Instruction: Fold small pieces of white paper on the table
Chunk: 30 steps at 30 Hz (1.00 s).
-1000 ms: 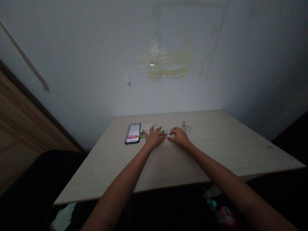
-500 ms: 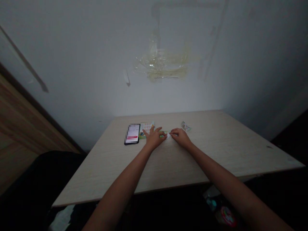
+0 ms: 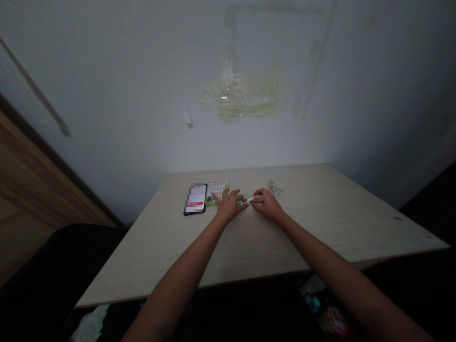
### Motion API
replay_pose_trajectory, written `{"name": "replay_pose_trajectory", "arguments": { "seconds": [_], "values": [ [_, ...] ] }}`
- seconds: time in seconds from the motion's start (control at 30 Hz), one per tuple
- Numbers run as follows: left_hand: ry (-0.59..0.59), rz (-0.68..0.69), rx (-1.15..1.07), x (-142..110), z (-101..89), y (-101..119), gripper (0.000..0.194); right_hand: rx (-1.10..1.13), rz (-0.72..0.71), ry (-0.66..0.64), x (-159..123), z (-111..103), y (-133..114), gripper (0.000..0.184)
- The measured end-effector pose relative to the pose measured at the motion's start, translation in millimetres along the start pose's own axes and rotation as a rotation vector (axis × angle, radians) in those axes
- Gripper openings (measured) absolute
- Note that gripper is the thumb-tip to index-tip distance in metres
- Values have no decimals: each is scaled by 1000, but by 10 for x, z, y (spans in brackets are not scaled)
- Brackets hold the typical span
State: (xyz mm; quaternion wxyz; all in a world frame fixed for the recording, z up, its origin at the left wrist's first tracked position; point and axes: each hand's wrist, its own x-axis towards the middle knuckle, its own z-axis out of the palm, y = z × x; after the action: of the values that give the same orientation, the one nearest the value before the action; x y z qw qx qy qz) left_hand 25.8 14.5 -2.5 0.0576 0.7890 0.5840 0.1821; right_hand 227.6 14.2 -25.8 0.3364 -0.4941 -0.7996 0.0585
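The single view looked out from the person's head, facing forward and down over both forearms to the tabletop [image 3: 306, 232], from fairly close, with the wall [image 3: 142, 95] filling the upper part.

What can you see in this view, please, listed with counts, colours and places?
Phone: 1, dark-edged, left on the table
Printed card or booklet: 1, white and green, beside the phone
Small piece: 1, white, between the hands
Crumpled wrapper: 1, pale, beyond the right hand
Table: 1, pale wood-look, centre
Wall: grey-white, behind
Tape: count unclear, yellowed, on the wall
Wooden panel: brown, far left
Blurred items below the table: one white, one teal, one pink-red
Left hand: 1, bare, partly over the card
Right hand: 1, bare, by the white piece
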Motion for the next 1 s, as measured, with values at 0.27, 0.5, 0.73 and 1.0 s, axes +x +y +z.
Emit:
{"name": "replay_pose_trajectory", "arguments": {
  "seconds": [0.27,0.5,0.73,1.0],
  "values": [
    [-14,3,-17,13,11,-9,28,-112,113,0,-11,-37,-69,19],
    [-8,10,-25,24,21,-15,27,-161,169,40,-10,-18,-52,20],
    [-3,16,-28,26,34,-32,27,-161,181,67,-10,-29,-46,23],
    [-2,12,-25,20,22,-20,27,-169,234,60,-1,-27,-33,26]
  ]
}}
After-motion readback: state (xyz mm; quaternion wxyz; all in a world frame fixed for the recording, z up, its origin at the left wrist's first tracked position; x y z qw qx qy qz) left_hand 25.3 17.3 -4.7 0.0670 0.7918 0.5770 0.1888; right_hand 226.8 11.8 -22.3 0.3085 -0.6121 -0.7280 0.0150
